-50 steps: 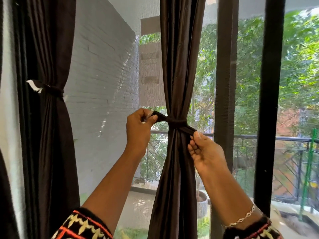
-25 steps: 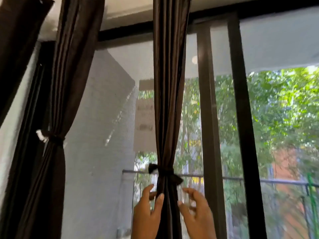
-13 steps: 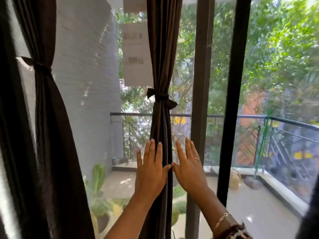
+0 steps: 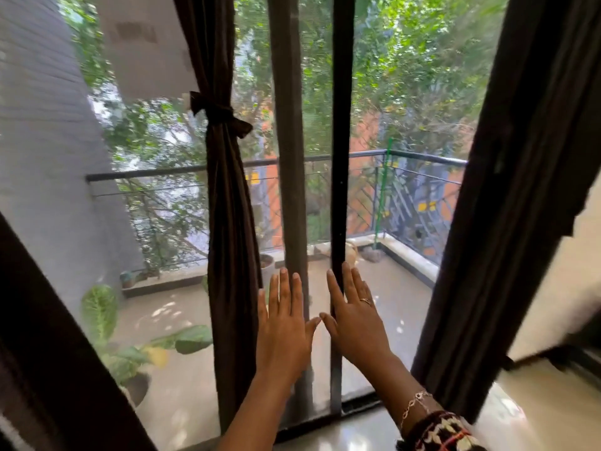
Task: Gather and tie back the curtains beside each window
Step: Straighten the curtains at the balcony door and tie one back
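Note:
A dark brown curtain (image 4: 227, 229) hangs gathered left of centre, bound by a knotted tie-back (image 4: 221, 113) of the same cloth. My left hand (image 4: 283, 323) is raised flat with straight fingers just right of this curtain, holding nothing. My right hand (image 4: 354, 317), wearing a ring, is also flat and spread, in front of the dark window frame bar (image 4: 340, 157). Their thumbs nearly meet. Another dark curtain (image 4: 507, 203) hangs loose at the right. A further dark curtain (image 4: 48, 353) fills the lower left corner.
A wide brown frame post (image 4: 287, 141) stands between the tied curtain and the dark bar. Behind the glass lie a balcony with a railing (image 4: 419, 157), potted plants (image 4: 130, 353) and a grey brick wall (image 4: 42, 141). A pale floor (image 4: 536, 411) shows at lower right.
Both hands let go of the tie-back ends after the knot was pulled tight. They dropped below it and opened flat, and the view swung right, bringing the right-hand curtain into sight.

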Action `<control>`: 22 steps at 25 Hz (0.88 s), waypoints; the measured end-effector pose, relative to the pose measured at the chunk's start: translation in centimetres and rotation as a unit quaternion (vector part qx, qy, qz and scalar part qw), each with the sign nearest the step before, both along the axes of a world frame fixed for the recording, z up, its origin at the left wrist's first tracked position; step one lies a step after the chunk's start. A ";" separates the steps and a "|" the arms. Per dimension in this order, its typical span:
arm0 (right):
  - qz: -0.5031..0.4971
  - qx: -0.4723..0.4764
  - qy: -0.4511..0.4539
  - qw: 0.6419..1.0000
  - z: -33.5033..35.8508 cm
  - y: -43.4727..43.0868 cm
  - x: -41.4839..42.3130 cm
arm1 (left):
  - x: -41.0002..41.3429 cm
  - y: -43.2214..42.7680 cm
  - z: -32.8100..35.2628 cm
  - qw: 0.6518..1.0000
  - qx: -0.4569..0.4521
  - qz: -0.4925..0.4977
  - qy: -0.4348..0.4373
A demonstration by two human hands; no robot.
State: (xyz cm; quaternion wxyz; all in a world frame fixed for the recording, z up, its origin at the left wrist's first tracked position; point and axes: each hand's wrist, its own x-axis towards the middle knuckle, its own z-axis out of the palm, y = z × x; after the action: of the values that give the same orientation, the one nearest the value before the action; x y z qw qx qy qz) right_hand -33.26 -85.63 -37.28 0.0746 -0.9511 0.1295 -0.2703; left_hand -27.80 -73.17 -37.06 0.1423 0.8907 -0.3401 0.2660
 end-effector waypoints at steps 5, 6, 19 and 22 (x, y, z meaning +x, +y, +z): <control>-0.088 0.004 0.030 0.996 -1.0 -4.0 -5.3 | -3.6 -5.2 -0.7 0.994 -0.036 -0.105 0.009; -0.103 0.004 0.027 0.994 -1.0 -5.1 -6.1 | -4.2 -6.5 -0.6 0.993 -0.036 -0.116 0.011; -0.211 -0.013 -0.037 0.977 1.9 -26.5 -14.1 | -8.4 -29.7 1.3 0.983 0.009 -0.186 0.000; -0.205 -0.039 -0.054 0.976 4.2 -30.9 -15.2 | -9.1 -34.6 3.8 0.978 -0.024 -0.200 -0.045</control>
State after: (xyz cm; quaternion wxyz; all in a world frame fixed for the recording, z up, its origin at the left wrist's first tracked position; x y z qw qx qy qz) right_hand -48.48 -116.49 -33.13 -0.0125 -0.8903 0.3073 -0.3357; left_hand -36.88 -107.73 -33.25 0.1986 0.7879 -0.5111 0.2801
